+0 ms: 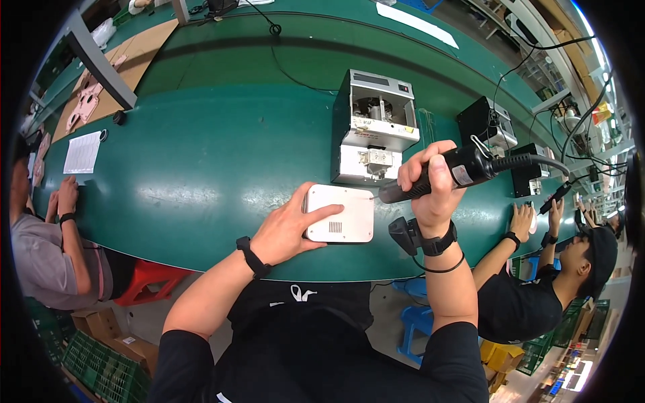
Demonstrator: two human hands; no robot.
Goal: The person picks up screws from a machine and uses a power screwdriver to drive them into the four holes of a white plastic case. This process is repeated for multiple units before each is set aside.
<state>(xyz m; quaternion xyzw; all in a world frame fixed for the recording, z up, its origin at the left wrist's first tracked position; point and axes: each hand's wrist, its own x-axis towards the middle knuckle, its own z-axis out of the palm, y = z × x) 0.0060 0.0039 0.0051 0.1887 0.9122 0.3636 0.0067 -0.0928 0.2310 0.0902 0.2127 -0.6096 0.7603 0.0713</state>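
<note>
A white, rounded rectangular plastic housing [355, 220] lies flat on the green table, with a small vent grille and screw holes along its edges. My left hand [283, 227] grips its left side, forefinger stretched over the top face. In my right hand [433, 181] is a black electric screwdriver [463, 168], fingers wrapped round its body. The tool slants down to the left, its thin bit at the housing's upper right corner. Whether the bit sits in a screw is too small to tell.
Just beyond the housing stands a screw feeder [376, 127]; more black machines [487, 127] are farther right. A cable [537, 161] trails from the screwdriver. Co-workers sit at left [50, 262] and right [531, 289]. A paper sheet [82, 153] lies at left.
</note>
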